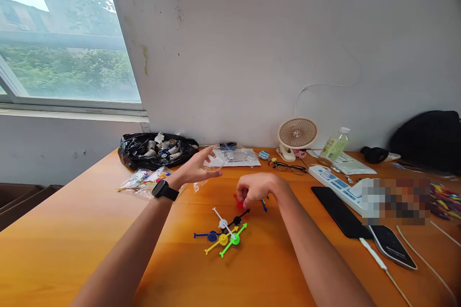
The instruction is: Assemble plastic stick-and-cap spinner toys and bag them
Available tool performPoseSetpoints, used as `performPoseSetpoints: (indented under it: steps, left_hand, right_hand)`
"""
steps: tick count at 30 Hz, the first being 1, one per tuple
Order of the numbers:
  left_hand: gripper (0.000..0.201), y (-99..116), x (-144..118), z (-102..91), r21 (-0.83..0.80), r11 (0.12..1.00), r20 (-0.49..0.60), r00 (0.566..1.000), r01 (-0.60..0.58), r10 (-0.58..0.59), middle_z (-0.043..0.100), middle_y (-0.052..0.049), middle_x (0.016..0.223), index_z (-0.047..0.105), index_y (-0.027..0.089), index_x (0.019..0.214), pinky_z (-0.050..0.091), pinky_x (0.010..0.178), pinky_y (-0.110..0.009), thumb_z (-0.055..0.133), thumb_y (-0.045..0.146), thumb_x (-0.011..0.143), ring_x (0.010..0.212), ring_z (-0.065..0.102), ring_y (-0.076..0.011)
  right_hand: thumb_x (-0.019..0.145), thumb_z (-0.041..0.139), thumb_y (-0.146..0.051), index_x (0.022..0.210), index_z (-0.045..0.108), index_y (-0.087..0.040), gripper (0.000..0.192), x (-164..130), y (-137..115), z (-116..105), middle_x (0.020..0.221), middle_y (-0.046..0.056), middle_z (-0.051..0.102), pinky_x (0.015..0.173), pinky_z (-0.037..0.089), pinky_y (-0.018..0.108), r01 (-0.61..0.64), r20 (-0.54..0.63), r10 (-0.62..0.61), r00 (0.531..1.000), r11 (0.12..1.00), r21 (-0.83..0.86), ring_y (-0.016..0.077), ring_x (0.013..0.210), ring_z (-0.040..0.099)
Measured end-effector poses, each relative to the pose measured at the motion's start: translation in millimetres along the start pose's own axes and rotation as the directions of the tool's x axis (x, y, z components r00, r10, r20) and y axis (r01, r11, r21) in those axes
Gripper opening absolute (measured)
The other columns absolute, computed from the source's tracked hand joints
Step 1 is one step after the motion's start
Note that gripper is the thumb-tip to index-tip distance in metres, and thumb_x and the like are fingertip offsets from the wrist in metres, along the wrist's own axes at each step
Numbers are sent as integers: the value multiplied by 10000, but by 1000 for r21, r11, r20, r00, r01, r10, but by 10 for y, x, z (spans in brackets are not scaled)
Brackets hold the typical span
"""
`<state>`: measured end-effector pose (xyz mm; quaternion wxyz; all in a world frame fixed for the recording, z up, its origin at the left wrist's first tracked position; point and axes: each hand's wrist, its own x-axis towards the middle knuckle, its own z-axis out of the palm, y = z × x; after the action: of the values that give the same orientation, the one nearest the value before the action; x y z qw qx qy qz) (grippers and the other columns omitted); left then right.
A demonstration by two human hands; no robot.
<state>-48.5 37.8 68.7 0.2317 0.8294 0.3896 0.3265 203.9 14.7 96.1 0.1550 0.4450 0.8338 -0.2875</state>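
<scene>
Head view: right hand (pixel 256 190) is curled, fingertips pinched on a small red piece (pixel 238 200) just above the table (pixel 72 244). Left hand (pixel 200 165) is open, fingers spread, hovering palm-down beside a clear plastic bag (pixel 216 165); can't tell if it touches it. Landmark is the cluster of coloured arrow sticks (pixel 225 232): white, black, blue, yellow, green, overlapping. Red piece sits just behind the cluster, a loose blue bit (pixel 264 206) behind and right of it. My read: keep the pinch light and lift the red piece straight up so the cluster stays undisturbed.
</scene>
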Motion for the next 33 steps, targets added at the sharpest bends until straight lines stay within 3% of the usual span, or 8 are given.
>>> performPoseSetpoints:
  steps: [4,6,10,14,21,26,29,33]
  left_hand:
    - [949,-52,11,63,13,1000,33,999,-17,16,596,-151,1387,390,245,1586,500,990,-460,816,484,772,1095,620,-288]
    - [960,-62,15,86,3,1000,34,999,-19,18,601,-145,1384,373,262,1596,497,993,-462,820,476,774,1102,619,-291]
    - [970,-18,17,118,-37,999,36,999,-38,39,553,-152,1460,363,270,1601,499,985,-458,819,497,776,1117,611,-295]
    - [955,79,16,168,-53,997,26,998,-62,63,548,-143,1475,356,267,1605,485,1002,-443,811,464,788,1143,604,-297]
    - [906,205,35,242,-126,990,-10,998,-57,56,508,-125,1535,364,270,1602,472,990,-402,789,414,816,1127,592,-275]
    - [844,204,32,219,-163,987,-26,1000,-5,1,667,-92,1268,444,258,1562,484,900,-360,788,376,800,975,617,-233]
    - [814,140,33,197,-253,967,-51,997,40,-54,685,-75,1186,499,250,1520,483,860,-338,798,330,767,929,623,-218]
    - [617,26,54,158,-599,788,-100,962,145,-253,689,-69,1131,611,227,1378,482,767,-293,743,354,789,922,630,-206]
  right_hand:
    - [758,759,-302,932,769,-156,228,-168,106,-105,875,48,763,623,456,240,118,-44,-113,993,982,147,179,773,665]
    - [808,730,-342,996,744,-146,272,-266,159,-161,950,68,764,693,497,251,254,-180,-205,962,915,313,181,822,675]
    - [838,731,-414,1030,715,-168,311,-379,213,-255,1017,66,749,797,506,277,491,-625,-131,769,748,447,184,908,669]
    - [844,718,-439,1018,733,-187,307,-331,191,-282,910,39,726,666,444,263,476,-812,38,582,794,379,169,788,620]
    - [859,646,-362,1124,702,-176,329,-137,47,-198,805,0,635,625,407,265,363,-800,-3,600,892,269,140,679,530]
    - [883,616,-353,1070,675,-192,254,-181,16,-212,800,1,641,615,404,262,309,-836,15,549,925,220,143,668,532]
    - [894,602,-331,916,685,-189,166,-273,70,-232,823,27,687,616,402,262,166,-798,69,599,964,208,157,709,573]
    - [846,673,-334,856,739,-182,166,-301,143,-178,871,43,755,617,415,253,10,-384,33,923,994,110,177,763,649]
